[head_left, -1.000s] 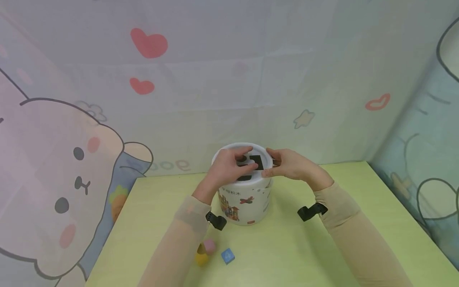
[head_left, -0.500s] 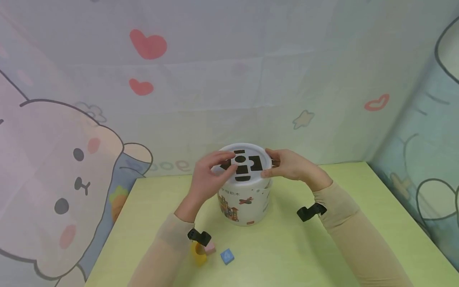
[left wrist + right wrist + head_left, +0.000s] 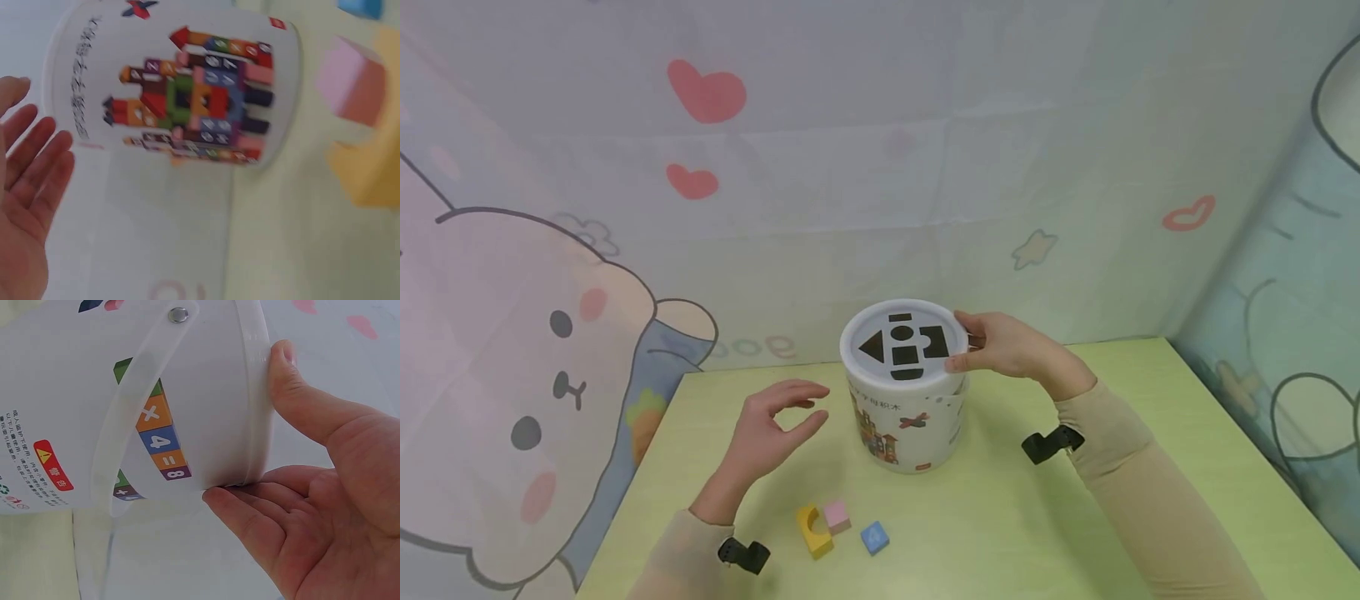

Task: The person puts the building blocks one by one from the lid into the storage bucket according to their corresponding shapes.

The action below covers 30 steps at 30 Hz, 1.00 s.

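A white bucket (image 3: 913, 433) printed with toy blocks stands on the table, its white lid (image 3: 880, 375) on top. Several dark shaped holes pierce the lid: a triangle, a circle, a square and others. My right hand (image 3: 1018, 350) holds the bucket's right rim, thumb on the lid and fingers against the side below it. Left of the bucket and apart from it, my left hand (image 3: 767, 433) hovers with loosely bent fingers and nothing in it. In front lie a yellow arch block (image 3: 820, 547), a pink block (image 3: 837, 517) and a blue block (image 3: 875, 538).
The pale green table (image 3: 1000, 533) ends at a cloth backdrop (image 3: 850, 183) printed with hearts and a bear. A translucent handle (image 3: 119, 419) hangs down the bucket's side in the right wrist view. More printed cloth (image 3: 1285, 292) stands on the right.
My left hand has moved off the lid, down and to the left, uncovering the holes and then the blocks. The right hand has kept its place on the rim.
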Available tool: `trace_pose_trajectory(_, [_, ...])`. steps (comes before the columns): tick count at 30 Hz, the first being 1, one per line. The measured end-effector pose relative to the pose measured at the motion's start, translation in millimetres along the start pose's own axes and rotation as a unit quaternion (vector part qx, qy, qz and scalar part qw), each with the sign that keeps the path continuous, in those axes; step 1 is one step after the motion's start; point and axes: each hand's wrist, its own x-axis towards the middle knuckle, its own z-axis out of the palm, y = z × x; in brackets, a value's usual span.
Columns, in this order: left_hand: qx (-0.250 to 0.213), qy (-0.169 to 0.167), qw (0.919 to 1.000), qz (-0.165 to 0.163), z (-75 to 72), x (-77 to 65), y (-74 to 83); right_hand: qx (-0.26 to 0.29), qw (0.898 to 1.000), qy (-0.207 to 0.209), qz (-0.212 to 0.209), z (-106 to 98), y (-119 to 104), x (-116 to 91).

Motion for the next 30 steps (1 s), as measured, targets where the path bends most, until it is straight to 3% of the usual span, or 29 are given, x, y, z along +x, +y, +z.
trace_pose_trajectory(3, [0.006, -0.060, 0.9966, -0.055, -8.5, -18.2, -9.9, 0.001, 1.000, -0.001, -0.002, 0.0, -0.7, -1.4])
trace_pose_trajectory(6, [-0.006, -0.127, 0.9863, -0.105, -15.4, -32.9, -20.9, 0.004, 1.000, 0.000, -0.001, -0.5, -1.3, -2.7])
trace_pose_trajectory(10, [-0.045, -0.206, 0.9669, -0.144, -21.3, -48.1, -33.2, 0.003, 1.000, 0.000, -0.002, -1.0, -2.3, -3.7])
trace_pose_trajectory(15, [-0.098, -0.281, 0.9388, -0.173, -23.7, -63.4, -43.0, 0.000, 1.000, 0.001, 0.000, -1.3, -1.6, -3.3])
trace_pose_trajectory(22, [-0.148, -0.337, 0.9098, -0.191, -21.6, -75.0, -50.4, 0.001, 1.000, -0.001, -0.003, -1.7, 0.5, -2.8])
trace_pose_trajectory(30, [-0.148, -0.361, 0.8998, -0.194, -17.8, -77.6, -53.4, 0.002, 1.000, -0.001, -0.003, -3.6, -1.0, -3.8])
